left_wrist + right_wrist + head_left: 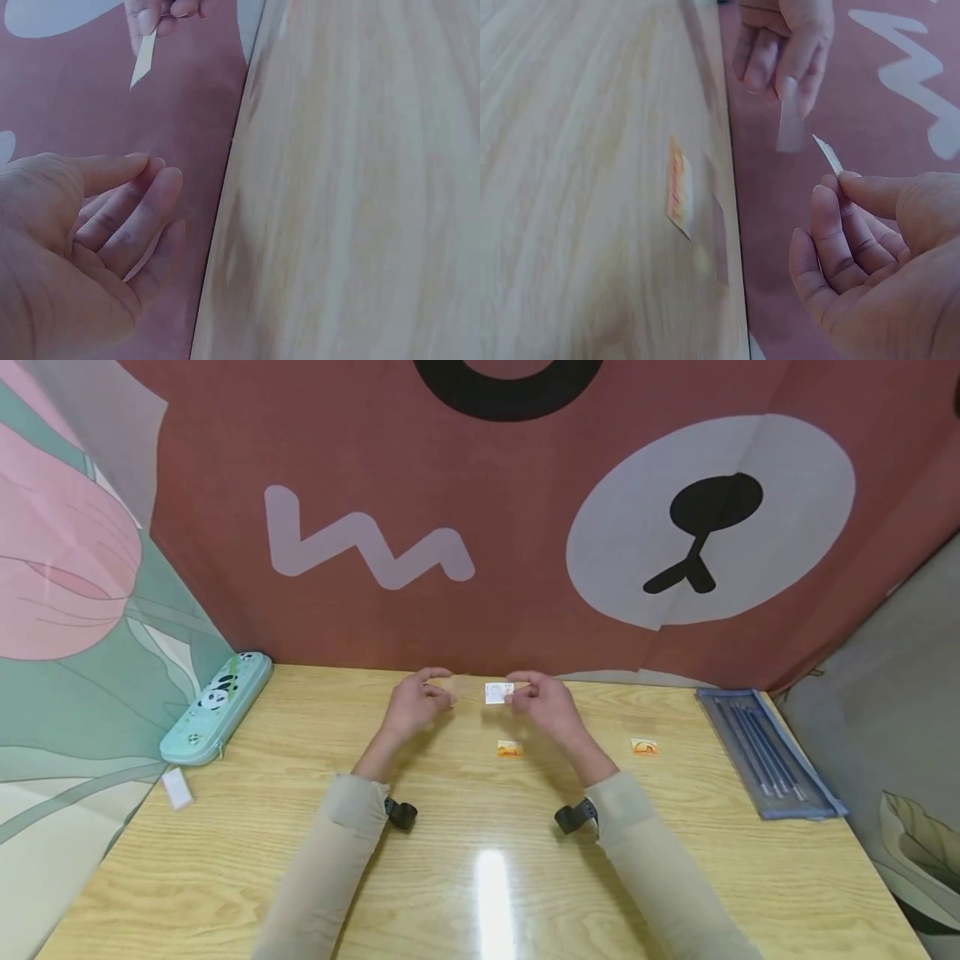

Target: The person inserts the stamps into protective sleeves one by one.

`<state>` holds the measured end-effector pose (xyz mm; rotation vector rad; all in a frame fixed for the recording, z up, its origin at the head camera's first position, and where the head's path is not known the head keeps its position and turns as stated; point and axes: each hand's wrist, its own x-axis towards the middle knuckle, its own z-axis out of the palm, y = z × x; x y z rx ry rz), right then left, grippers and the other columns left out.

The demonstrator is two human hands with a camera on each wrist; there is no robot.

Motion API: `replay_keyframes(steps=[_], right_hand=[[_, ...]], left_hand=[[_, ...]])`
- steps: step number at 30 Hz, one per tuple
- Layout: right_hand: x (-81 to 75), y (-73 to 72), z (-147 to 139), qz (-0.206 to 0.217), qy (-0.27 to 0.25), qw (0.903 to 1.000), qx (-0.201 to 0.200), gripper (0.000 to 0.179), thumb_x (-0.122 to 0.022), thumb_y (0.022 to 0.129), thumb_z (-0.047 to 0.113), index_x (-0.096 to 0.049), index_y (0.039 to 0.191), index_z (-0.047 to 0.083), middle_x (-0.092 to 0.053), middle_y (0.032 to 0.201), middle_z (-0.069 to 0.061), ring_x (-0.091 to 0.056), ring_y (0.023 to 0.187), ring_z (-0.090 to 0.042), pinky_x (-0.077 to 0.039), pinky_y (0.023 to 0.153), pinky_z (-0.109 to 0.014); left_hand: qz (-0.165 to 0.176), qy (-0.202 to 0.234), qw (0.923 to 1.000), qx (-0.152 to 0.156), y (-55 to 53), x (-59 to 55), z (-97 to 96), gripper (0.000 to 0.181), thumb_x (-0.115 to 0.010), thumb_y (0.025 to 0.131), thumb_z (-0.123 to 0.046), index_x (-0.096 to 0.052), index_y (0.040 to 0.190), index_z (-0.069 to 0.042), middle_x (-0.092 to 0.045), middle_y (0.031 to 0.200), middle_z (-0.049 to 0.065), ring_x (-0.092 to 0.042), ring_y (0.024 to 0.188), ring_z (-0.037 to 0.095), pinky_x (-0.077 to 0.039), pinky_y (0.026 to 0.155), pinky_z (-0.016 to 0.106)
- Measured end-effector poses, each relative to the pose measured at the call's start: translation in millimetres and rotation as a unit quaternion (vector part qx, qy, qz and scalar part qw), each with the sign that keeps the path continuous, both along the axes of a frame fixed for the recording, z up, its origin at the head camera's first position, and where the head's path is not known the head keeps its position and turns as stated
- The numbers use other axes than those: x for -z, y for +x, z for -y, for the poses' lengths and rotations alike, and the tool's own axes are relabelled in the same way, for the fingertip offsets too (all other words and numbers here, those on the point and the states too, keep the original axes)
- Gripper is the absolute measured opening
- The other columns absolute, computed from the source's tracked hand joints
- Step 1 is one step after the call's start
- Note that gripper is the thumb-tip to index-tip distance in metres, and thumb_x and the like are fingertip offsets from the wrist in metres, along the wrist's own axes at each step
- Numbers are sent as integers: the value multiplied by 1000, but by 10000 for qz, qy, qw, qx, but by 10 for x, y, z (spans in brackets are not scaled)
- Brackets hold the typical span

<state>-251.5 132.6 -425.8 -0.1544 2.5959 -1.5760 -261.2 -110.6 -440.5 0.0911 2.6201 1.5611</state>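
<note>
My right hand pinches a small white stamp with faint grey print between thumb and index finger, raised above the far edge of the table. Across from it, my left hand pinches a thin clear plastic sleeve, which is barely visible in the head view. The stamp and sleeve are apart. An orange picture stamp lies on the table between the hands, nearer the right one. A second orange stamp rests farther right.
The wooden table meets a brown-red cloth backdrop. A mint panda pencil case and a white eraser-like block lie at left. On the right is a blue mesh pouch with several slim pens or pencils inside.
</note>
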Motion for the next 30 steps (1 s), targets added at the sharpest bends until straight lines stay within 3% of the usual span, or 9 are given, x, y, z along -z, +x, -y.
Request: replay_keyframes(steps=[4,8,10,16,24,30], right_hand=[[-50,10,-137,241,-240,9994,101,43,-66,96,15,-61,138,10,-74,112,-21,-73,99,-33,-50,70,-32],[-83,23,-260,413,-553,9972,276,39,-64,97,15,-63,136,9,-73,116,-22,-70,106,-40,-58,87,-41],[-87,27,-308,429,-666,9962,373,38,-64,97,16,-64,135,10,-71,116,-22,-68,107,-41,-55,100,-47],[-44,3,-444,471,-1152,9902,636,35,-63,99,15,-62,134,8,-65,111,-15,-63,99,-26,-53,98,-50],[-2,22,-660,470,-1574,9839,701,36,-62,103,17,-60,137,7,-62,100,-2,-69,97,-22,-54,103,-52],[0,90,-743,458,-1604,9835,700,37,-63,102,18,-59,137,7,-62,97,2,-68,93,-20,-59,97,-42]], left_hand=[[159,338,9993,0,5,-11,-39,53,-71,96,-17,-54,146,-18,-78,106,11,-76,94,27,-54,78,31],[287,652,9974,101,4,-33,-92,41,-71,95,-15,-62,135,-13,-76,109,16,-74,99,31,-58,90,41],[372,817,9959,132,7,-42,-116,37,-71,94,-14,-64,131,-13,-76,109,17,-74,100,33,-59,93,45],[515,966,9939,119,20,-51,-173,45,-73,92,-12,-61,135,-15,-78,106,14,-75,99,29,-54,95,40],[622,1610,9850,94,29,-42,-296,38,-73,90,-4,-65,127,-2,-76,107,20,-75,89,21,-58,97,47],[893,1678,9804,521,58,-27,-356,41,-70,94,-4,-60,133,-4,-73,111,24,-74,97,36,-58,98,47]])
